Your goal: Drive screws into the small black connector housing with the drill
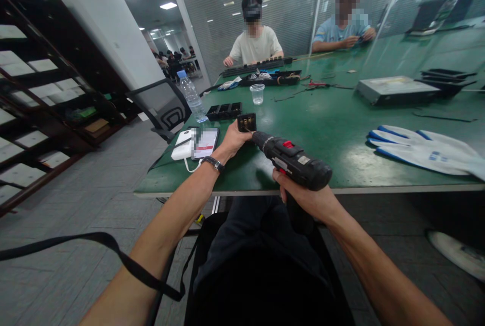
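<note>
My left hand (pixel 234 140) grips a small black square part (pixel 246 122) and holds it upright at the near edge of the green table (pixel 333 129). My right hand (pixel 303 195) is wrapped round the handle of a black cordless screwdriver (pixel 293 160) with a red switch. The tool's nose points left and up and meets the black part from below. A watch sits on my left wrist.
A phone (pixel 205 143) and white power bank (pixel 183 146) lie left of my hand. A water bottle (pixel 192 96), black tray (pixel 224 110), plastic cup (pixel 257 93), white-blue gloves (pixel 424 150) and a flat grey box (pixel 396 88) are on the table. Two people sit opposite.
</note>
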A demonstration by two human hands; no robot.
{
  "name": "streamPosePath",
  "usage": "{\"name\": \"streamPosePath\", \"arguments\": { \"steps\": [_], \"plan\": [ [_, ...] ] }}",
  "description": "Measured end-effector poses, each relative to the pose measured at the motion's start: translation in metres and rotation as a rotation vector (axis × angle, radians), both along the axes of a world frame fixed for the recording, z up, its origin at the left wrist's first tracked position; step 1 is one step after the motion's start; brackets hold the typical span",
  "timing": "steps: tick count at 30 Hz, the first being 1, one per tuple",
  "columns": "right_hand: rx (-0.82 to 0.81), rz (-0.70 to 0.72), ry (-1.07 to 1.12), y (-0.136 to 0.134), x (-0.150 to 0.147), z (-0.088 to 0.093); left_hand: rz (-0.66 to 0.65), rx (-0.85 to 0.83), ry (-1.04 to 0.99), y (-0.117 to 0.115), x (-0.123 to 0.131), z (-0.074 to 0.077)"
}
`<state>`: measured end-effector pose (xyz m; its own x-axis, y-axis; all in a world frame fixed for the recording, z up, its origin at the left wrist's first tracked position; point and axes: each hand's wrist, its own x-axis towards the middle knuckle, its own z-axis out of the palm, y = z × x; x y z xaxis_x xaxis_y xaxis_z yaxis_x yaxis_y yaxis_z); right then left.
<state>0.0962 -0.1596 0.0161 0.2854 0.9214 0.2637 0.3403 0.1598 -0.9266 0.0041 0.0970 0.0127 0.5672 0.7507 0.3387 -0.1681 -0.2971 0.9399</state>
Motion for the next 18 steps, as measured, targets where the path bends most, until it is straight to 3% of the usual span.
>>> {"name": "streamPosePath", "arguments": {
  "steps": [18],
  "plan": [
    [0.04, 0.002, -0.024, 0.0006, 0.0002, 0.0012, -0.022, -0.002, -0.009, -0.005, -0.0013, 0.0031]
  ]
}}
